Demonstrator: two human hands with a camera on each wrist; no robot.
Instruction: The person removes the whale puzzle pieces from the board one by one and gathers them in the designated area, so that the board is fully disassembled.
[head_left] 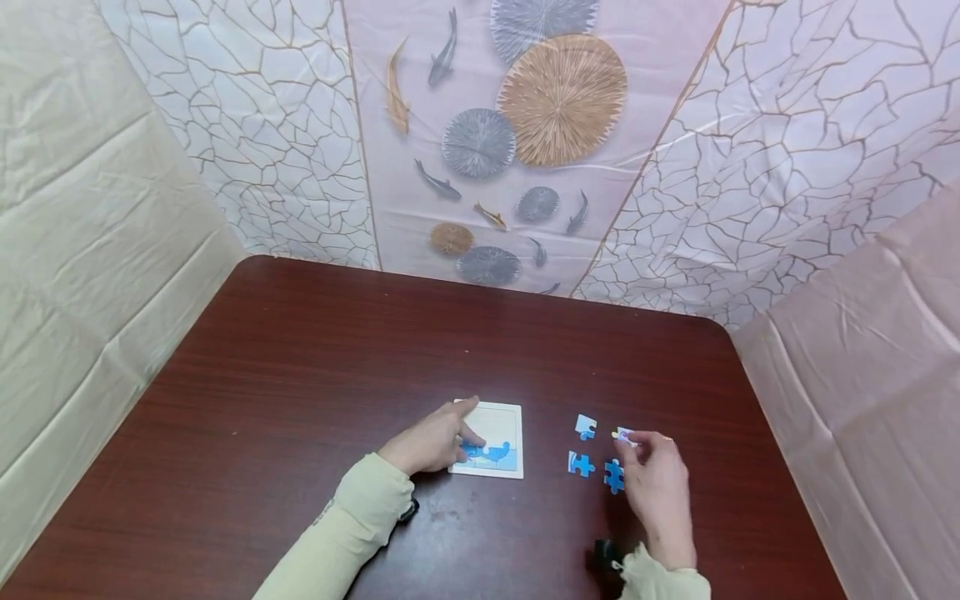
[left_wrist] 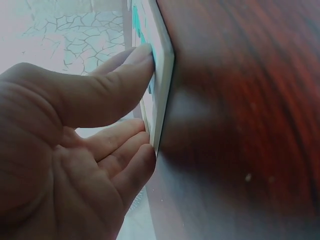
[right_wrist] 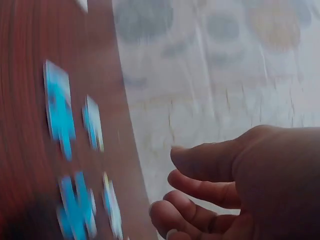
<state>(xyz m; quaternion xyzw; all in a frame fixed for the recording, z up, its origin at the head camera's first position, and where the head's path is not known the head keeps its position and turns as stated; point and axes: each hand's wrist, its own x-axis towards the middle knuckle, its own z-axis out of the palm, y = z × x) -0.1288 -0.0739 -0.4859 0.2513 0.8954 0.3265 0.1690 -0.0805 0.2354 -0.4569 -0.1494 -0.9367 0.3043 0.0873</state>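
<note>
A small white puzzle board (head_left: 520,442) lies on the table with blue joined puzzle pieces (head_left: 501,456) in its lower part. My left hand (head_left: 435,437) rests on its left side, thumb on the pieces and index finger stretched toward the top edge; in the left wrist view the other fingertips touch its edge. My right hand (head_left: 660,483) hovers over the loose pieces, and the right wrist view shows nothing between its thumb and fingers. Its fingertips overlap a pale puzzle piece (head_left: 621,434) in the head view. Beside that lie a white-and-blue piece (head_left: 586,427), a light-blue piece (head_left: 581,464) and a darker blue piece (head_left: 614,477).
The dark red-brown wooden table (head_left: 337,350) has rounded far corners. A patterned cloth backdrop (head_left: 420,217) stands behind it, with plain pale cloths (head_left: 75,275) at the sides. A dark band (head_left: 606,552) shows at my right wrist.
</note>
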